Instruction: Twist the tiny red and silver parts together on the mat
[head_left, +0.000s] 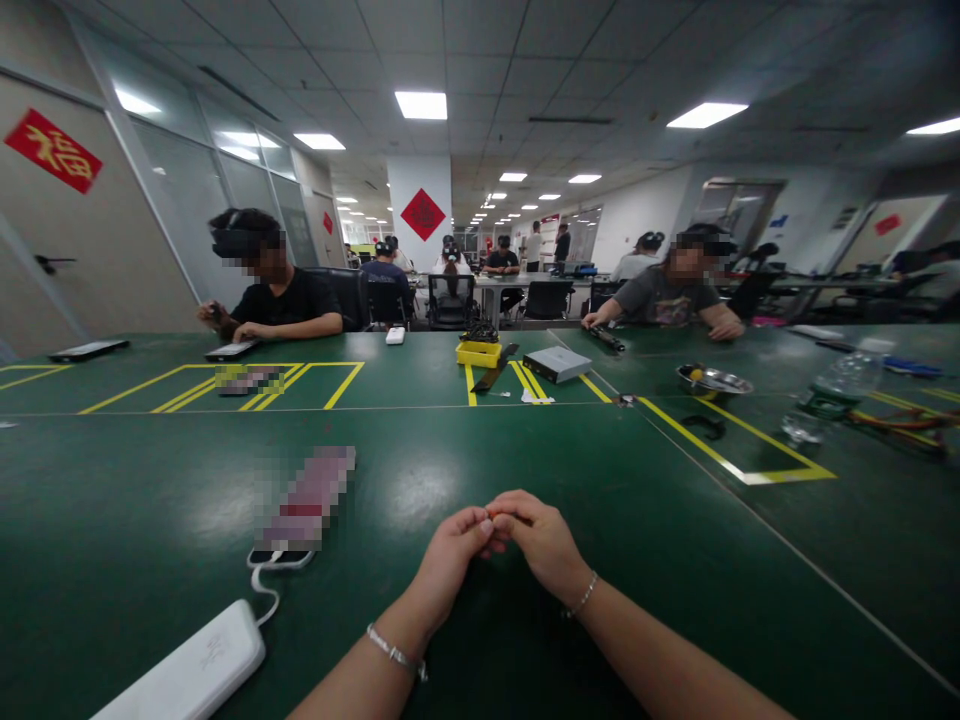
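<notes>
Close together above the green table (645, 560), my left hand (453, 552) and my right hand (543, 538) meet at the fingertips. A small orange thing (493, 515) is pinched between them, mostly covered by the fingers, so its kind does not show. Both hands are closed, thumbs and fingers pressed together. To the left of my hands lies a phone (313, 498) with a blurred screen. A white cable (264, 590) runs from it to a white power bank (196, 660) at the lower left.
Farther back are a yellow box (478, 354) with dark items, a grey box (556, 364) and a metal bowl (724, 384). A water bottle (838, 392) stands right, near cables (907, 428). Two people sit across the table; yellow tape (780, 477) marks its surface.
</notes>
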